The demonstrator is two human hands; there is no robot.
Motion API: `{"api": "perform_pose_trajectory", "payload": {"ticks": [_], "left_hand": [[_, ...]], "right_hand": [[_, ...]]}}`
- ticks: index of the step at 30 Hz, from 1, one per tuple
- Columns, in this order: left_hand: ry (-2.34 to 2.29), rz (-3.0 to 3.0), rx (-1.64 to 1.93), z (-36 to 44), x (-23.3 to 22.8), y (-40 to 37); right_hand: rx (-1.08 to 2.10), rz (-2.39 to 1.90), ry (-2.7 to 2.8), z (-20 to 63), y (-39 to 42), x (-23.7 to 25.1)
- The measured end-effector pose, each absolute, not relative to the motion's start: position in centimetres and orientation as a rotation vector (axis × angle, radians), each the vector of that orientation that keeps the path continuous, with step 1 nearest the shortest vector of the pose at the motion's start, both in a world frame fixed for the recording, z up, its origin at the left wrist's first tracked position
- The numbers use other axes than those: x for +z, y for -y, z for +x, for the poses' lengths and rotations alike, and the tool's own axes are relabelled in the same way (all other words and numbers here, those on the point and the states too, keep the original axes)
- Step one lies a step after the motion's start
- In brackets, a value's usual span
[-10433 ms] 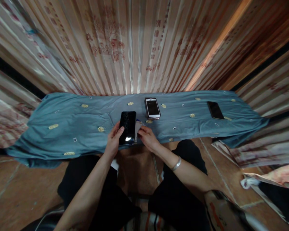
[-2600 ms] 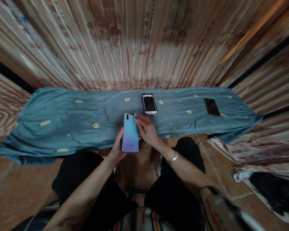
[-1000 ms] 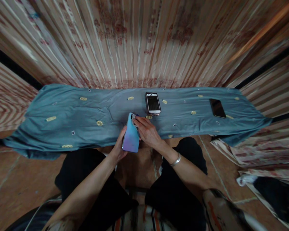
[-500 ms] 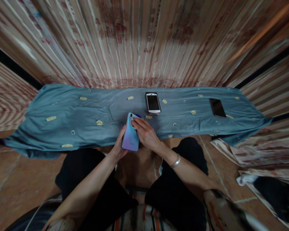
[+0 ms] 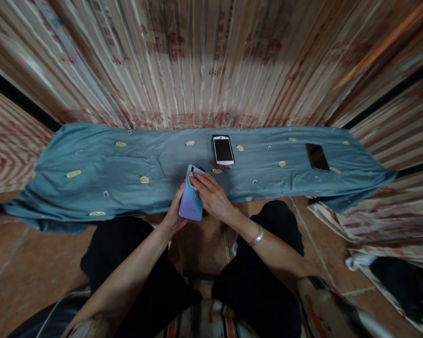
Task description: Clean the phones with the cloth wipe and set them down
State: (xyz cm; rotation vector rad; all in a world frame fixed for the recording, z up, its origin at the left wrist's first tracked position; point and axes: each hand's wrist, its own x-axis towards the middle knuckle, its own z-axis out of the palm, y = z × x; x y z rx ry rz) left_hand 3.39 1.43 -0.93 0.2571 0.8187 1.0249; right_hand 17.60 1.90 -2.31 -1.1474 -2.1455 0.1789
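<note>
A smartphone (image 5: 192,204) with a shiny back fading from light blue to purple is tilted back-side up over the table's near edge. My left hand (image 5: 175,217) is closed around its left side and lower edge. Against the upper back, near the camera strip, my right hand (image 5: 213,195) presses its fingertips with a small white cloth (image 5: 193,181) under them. Most of the cloth is hidden by the fingers. A small dark blue thing (image 5: 202,169) peeks out beyond the phone's top right corner; its kind cannot be made out.
A white-framed phone (image 5: 223,150) lies on a dark stack, maybe more phones, at the table's middle. Farther right lies a black phone (image 5: 317,157). A teal cloth (image 5: 155,155) with yellow prints covers the narrow table. Patterned curtains (image 5: 197,70) hang behind and at both sides.
My right fingertips and the white cloth have shifted slightly left and up on the phone's back. My left hand keeps its hold, and the other phones lie where they were.
</note>
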Motion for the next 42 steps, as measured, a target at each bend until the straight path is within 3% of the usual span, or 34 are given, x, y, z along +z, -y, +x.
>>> {"api": "perform_pose_trajectory", "payload": {"ticks": [28,42], "left_hand": [[-0.938,0.147,1.046,3.6,0.0,-1.8],[-0.852,0.314,0.88,3.2,-0.6,-1.1]], "right_hand": [[0.219,-1.063,2.172,16.8,-0.8,-1.8],[0.189,-1.299,2.065,18.8,-3.7,-2.5]]}}
